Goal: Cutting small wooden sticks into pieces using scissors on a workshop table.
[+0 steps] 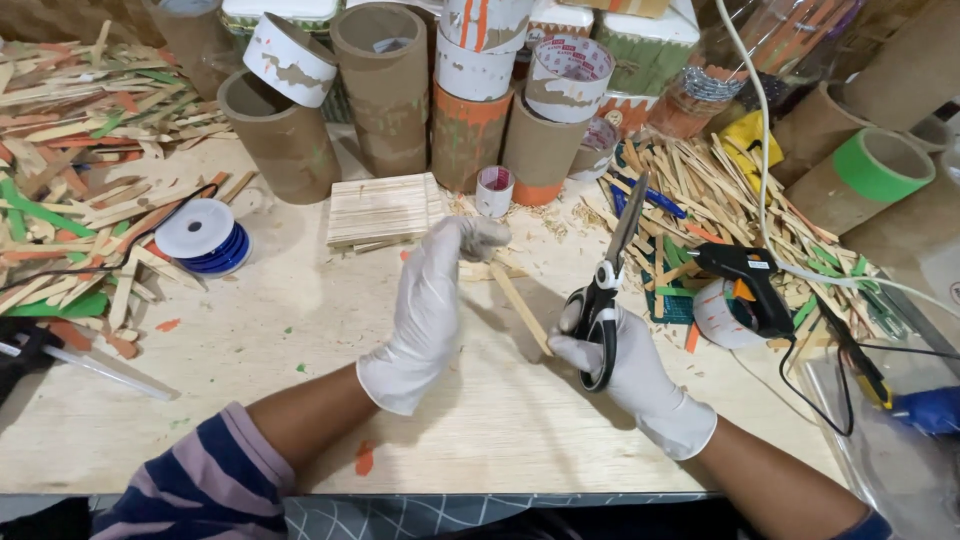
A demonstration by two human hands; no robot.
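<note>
Flat wooden stick [520, 305] slanting from upper left to lower right above the plywood surface [300, 340], gloved left hand [432, 300] pinching its upper end, gloved right hand [625, 365] closed around black-handled scissors [608, 280], blades shut, pointing up and away

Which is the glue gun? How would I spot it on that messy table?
Look right of the gloved right hand holding the scissors. There, on the pile of wooden sticks, the glue gun rests against a tape roll. It is the only black, pistol-shaped thing with an orange trigger.
</note>
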